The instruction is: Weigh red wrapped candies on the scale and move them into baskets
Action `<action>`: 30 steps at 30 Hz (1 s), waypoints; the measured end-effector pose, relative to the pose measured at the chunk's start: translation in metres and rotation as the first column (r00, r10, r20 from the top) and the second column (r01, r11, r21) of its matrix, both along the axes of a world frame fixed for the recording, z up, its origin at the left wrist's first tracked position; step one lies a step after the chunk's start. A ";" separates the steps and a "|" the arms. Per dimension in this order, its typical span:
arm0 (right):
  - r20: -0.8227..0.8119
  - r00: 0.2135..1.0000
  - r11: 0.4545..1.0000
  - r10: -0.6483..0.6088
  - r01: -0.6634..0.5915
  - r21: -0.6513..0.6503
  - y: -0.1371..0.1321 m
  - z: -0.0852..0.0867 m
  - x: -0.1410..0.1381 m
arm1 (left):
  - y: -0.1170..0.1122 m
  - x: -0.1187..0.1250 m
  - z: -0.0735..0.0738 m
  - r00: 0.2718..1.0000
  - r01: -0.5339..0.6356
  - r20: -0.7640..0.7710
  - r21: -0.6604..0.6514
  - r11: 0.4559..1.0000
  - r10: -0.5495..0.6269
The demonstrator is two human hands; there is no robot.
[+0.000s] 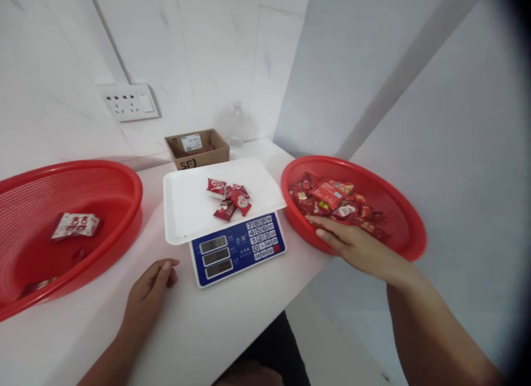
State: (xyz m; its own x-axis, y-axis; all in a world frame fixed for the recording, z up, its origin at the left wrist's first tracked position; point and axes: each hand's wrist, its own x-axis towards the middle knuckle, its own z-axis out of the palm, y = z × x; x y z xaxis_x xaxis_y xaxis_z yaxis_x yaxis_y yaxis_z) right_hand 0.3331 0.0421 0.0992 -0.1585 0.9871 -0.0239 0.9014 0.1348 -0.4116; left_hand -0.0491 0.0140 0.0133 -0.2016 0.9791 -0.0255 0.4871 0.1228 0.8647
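My right hand [352,245] reaches over the near rim of the right red plastic basket [398,220], fingers stretched out and holding nothing visible. Just beyond its fingertips lie several red-wrapped snack packets [332,195]. On the white table, my left hand [151,286] rests with its fingers loosely curled in and nothing visible in them. It is nearest to a blue and white electronic scale [238,248], a little apart from its left side. The scale's white tray [186,209] bears a small cluster of red candy packets [232,198]. The display digits are too dim to read.
At the left stands another red basket [124,181] with a white packet with red print [75,225] and a few small items. Behind the scale are a cardboard box [207,154] and a clear bottle [236,126]. A wall socket [130,102] is above. The table edge [265,328] runs in front.
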 end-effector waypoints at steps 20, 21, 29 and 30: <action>0.079 0.996 0.948 -0.037 0.060 -0.311 0.125 -0.021 0.014 | 0.005 -0.006 -0.010 0.997 0.073 -0.023 -0.063 0.995 -0.075; 0.057 0.998 0.938 -0.013 0.032 -0.346 0.125 -0.017 0.017 | 0.005 -0.006 -0.010 0.997 0.071 -0.028 -0.067 0.995 -0.073; 0.048 0.997 0.848 0.061 -0.027 -0.529 0.124 0.001 0.024 | 0.005 -0.008 -0.011 0.997 0.065 -0.037 -0.076 0.995 -0.068; 0.086 0.996 0.866 0.034 0.014 -0.499 0.126 -0.003 0.021 | 0.005 -0.008 -0.011 0.997 0.069 -0.039 -0.071 0.995 -0.072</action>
